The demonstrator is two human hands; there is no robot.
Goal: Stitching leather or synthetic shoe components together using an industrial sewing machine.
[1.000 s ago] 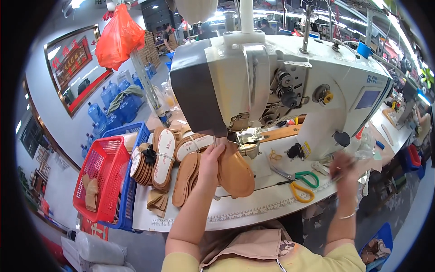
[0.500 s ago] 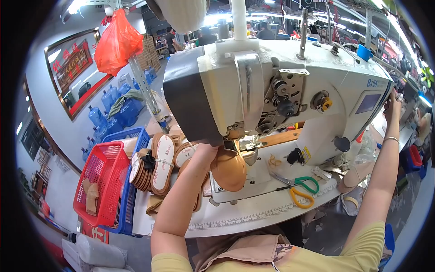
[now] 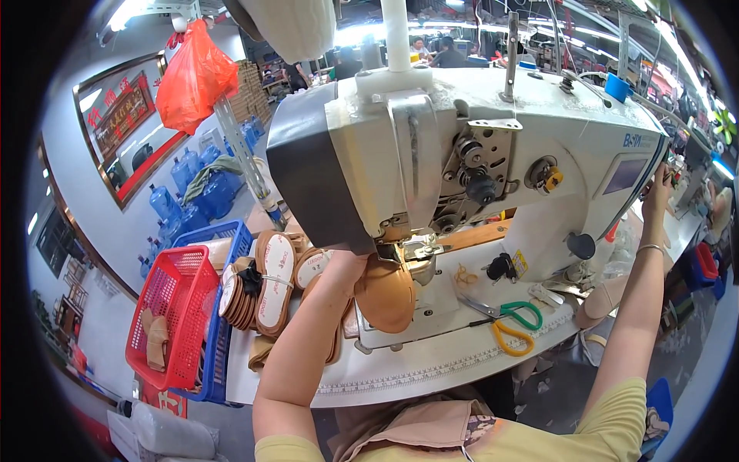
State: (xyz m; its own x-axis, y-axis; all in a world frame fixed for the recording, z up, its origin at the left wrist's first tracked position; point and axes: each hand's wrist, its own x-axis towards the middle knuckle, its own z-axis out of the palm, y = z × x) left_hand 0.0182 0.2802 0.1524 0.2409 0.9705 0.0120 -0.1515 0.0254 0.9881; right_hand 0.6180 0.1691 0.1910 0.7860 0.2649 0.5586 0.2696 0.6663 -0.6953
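Observation:
A white sewing machine (image 3: pixel 477 115) stands before me, its needle and presser foot (image 3: pixel 394 252) over a tan leather shoe upper (image 3: pixel 386 296). The upper's rounded end hangs toward me from the narrow work bed. At its left side my left hand (image 3: pixel 348 266) grips it, fingers mostly hidden behind the leather and the machine head. My right arm stretches to the machine's far right end, where my right hand (image 3: pixel 657 191) is closed around the handwheel, which is largely hidden. Green-and-orange-handled scissors (image 3: pixel 512 323) lie on the white table (image 3: pixel 431 377), right of the upper.
Bundled insoles (image 3: pixel 274 285) lie left of my left forearm. Beyond them stand a red basket (image 3: pixel 173 316) and a blue basket (image 3: pixel 223 339). Dark keys (image 3: pixel 500 266) rest under the machine arm. An orange plastic bag (image 3: pixel 198 77) hangs at the upper left.
My right hand has moved down and slightly toward me at the machine's end. The upper shows slightly lower, still held by my left hand. The whole view has shifted a little.

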